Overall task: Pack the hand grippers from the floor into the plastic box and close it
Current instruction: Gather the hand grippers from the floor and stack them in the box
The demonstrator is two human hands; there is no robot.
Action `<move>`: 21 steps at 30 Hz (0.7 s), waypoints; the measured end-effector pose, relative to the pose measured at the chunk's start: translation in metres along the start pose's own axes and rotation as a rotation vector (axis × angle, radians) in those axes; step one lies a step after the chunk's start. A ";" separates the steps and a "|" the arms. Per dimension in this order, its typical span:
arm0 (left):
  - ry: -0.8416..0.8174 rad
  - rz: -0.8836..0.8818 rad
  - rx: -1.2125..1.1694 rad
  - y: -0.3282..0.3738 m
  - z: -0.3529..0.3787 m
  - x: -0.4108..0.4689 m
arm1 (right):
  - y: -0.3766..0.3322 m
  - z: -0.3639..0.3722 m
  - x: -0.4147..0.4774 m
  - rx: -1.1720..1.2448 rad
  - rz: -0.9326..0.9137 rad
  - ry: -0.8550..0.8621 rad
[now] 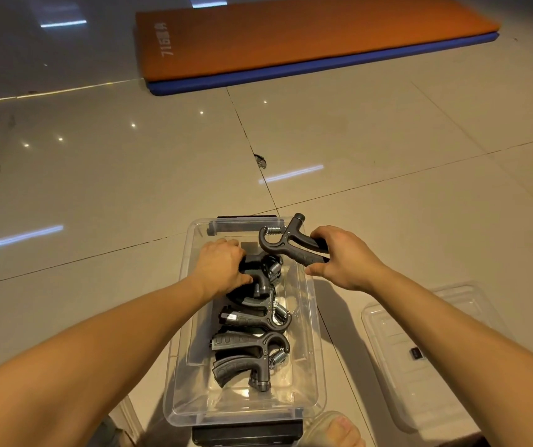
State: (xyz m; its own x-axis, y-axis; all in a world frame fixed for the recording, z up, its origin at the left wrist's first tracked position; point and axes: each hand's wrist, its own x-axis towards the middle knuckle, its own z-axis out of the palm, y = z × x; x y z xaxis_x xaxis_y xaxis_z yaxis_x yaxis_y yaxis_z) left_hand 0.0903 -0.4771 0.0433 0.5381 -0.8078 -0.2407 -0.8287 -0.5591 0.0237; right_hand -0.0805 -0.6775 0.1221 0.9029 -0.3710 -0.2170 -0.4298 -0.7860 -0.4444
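- The clear rectangular plastic box (174, 366) stands open on the glossy beige tiled floor (129, 172).
- The left hand (223, 266) reaches into the box's far end, its fingers curled round a dark grey spring-loaded hand gripper (260, 279) lying there.
- The right hand (345, 256) clasps the handles of a second dark grey hand gripper (291, 250), held over the box's far right corner.
- Two more grey grippers (249, 350) lie nearer in the box.
- The clear plastic lid (436, 350) lies on the floor just right of the box.
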 end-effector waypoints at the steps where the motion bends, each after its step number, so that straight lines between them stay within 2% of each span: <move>1: 0.010 -0.040 0.035 0.000 0.001 -0.001 | 0.000 0.000 0.000 0.000 0.000 0.001; 5: -0.037 -0.103 0.122 -0.002 0.000 -0.002 | 0.000 0.000 0.000 -0.004 -0.004 0.001; 10: -0.033 -0.098 0.004 0.002 0.000 0.000 | 0.001 0.000 0.000 0.003 -0.001 0.003; 21: -0.050 -0.144 -0.092 0.004 0.006 0.000 | 0.000 0.000 0.000 0.000 0.004 0.002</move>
State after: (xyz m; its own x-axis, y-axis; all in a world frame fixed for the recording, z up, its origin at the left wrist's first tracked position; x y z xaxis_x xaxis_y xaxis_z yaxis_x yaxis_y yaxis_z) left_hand 0.0862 -0.4784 0.0378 0.6397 -0.7092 -0.2962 -0.7250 -0.6848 0.0739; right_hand -0.0805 -0.6775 0.1217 0.9010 -0.3755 -0.2173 -0.4338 -0.7842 -0.4436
